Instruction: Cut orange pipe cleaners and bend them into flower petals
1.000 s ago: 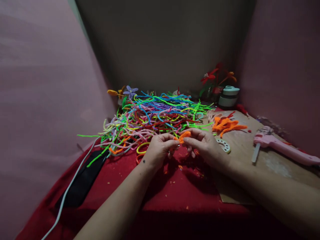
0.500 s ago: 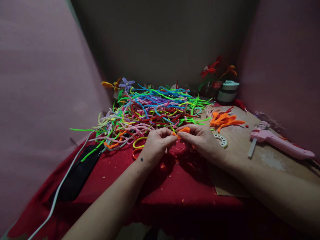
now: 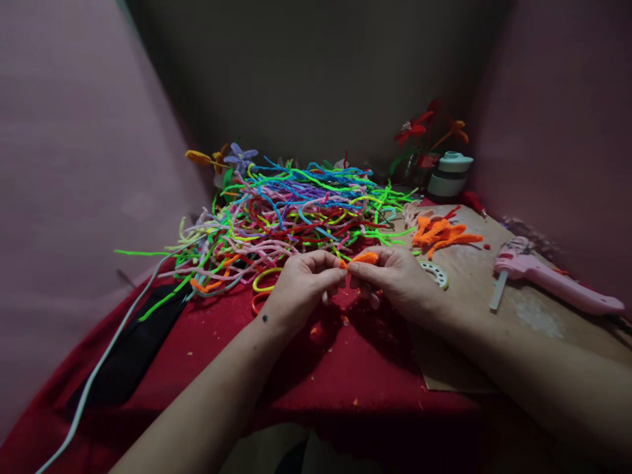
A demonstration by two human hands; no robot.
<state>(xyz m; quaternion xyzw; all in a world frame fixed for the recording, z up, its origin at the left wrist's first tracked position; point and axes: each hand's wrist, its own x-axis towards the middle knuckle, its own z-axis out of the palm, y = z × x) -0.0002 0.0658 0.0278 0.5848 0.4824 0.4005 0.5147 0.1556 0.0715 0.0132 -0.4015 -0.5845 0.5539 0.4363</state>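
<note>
An orange pipe cleaner (image 3: 366, 258), bent into a small loop, is pinched between my two hands above the red cloth. My left hand (image 3: 311, 280) closes thumb and forefinger on its left end. On the loop side, my right hand (image 3: 395, 276) grips it between thumb and fingers. Part of the piece is hidden by my fingertips. Just behind my hands lies a heap of many-coloured pipe cleaners (image 3: 306, 204). Scissors with yellow and red handles (image 3: 261, 283) lie beside my left wrist, partly covered.
Bent orange pipe cleaners (image 3: 444, 235) and a white ring-shaped piece (image 3: 434, 273) lie on a brown board (image 3: 474, 289), with a pink glue gun (image 3: 553, 276) to the right. A lidded jar (image 3: 449, 176) stands behind. At left are a white cable (image 3: 106, 355) and a black flat object (image 3: 135, 355).
My hands stay pinched on the orange pipe cleaner, the fingertips shifted only slightly. The view has turned a little, so the heap and left side appear further left.
</note>
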